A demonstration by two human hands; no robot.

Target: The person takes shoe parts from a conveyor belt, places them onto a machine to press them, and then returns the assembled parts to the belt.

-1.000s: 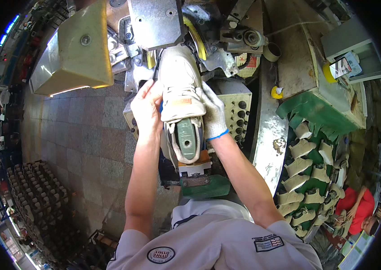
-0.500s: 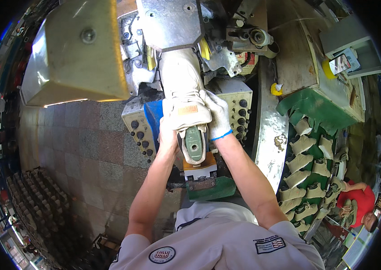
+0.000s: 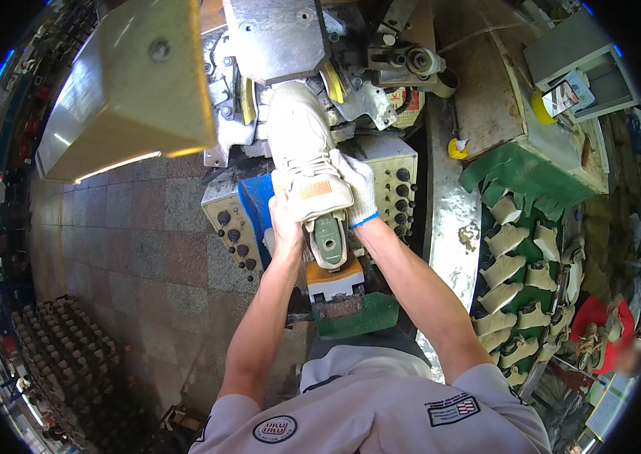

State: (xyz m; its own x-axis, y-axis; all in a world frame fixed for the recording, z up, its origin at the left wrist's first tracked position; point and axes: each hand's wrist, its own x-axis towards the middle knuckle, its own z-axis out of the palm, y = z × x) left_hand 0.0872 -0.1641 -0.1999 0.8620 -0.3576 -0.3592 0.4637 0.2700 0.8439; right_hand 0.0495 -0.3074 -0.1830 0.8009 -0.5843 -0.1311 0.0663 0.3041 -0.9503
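A cream lace-up shoe upper [image 3: 296,121] is stretched over a green shoe last [image 3: 329,240], its toe pointing away under the metal plate [image 3: 275,38] of a machine. My bare left hand [image 3: 284,219] grips its left side near the tongue. On the other side, my right hand [image 3: 358,185], in a white glove with a blue cuff, is closed round the upper by the laces. An orange tongue patch [image 3: 315,190] faces up between the hands. The heel end of the last is just above an orange pad [image 3: 336,274] on a metal support.
Yellow strips [image 3: 332,82] flank the plate. Panels of dark knobs [image 3: 233,234] stand on both sides. A large metal cover [image 3: 124,91] overhangs at left. More uppers [image 3: 502,268] fill a green rack at right, where a person in red [image 3: 608,325] handles shoes. A dark rack [image 3: 71,340] stands lower left.
The shoe's toe has come out from beneath the plate and now shows nearly whole. Both hands keep their hold. The person in red has bent forward, and my view has shifted slightly.
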